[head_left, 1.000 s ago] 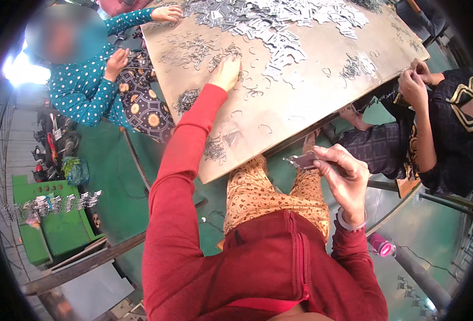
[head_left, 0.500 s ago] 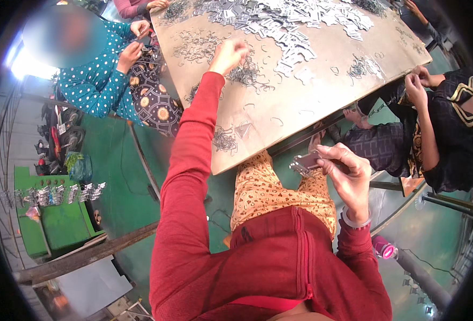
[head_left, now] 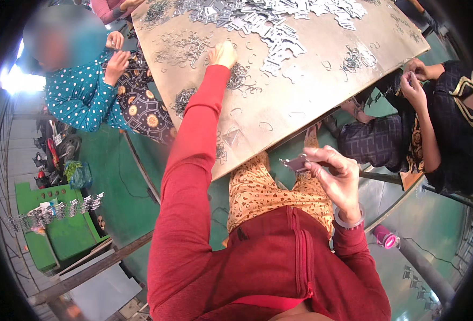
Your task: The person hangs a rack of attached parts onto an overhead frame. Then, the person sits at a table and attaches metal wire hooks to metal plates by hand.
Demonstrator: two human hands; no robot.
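My left hand [head_left: 223, 54], at the end of a red sleeve, reaches far out onto the tan board table [head_left: 300, 91] and rests with fingers curled on a small cluster of bent wire clips [head_left: 241, 77]. My right hand [head_left: 335, 179] is held close over my lap, its fingers pinching a small flat metal plate [head_left: 295, 163]. A large heap of flat grey metal pieces [head_left: 268, 16] covers the far part of the table. Whether the left fingers hold a clip is hidden.
A person in a teal dotted top [head_left: 81, 91] sits at the left of the table. Another person in dark clothes [head_left: 434, 117] sits at the right, hands together. A green stand with a row of metal parts [head_left: 54, 211] is at lower left. A pink-capped bottle [head_left: 384, 237] lies at right.
My left arm has stretched further out across the table onto a clip cluster. The view has tilted, and my right hand stays near my lap with the metal plate.
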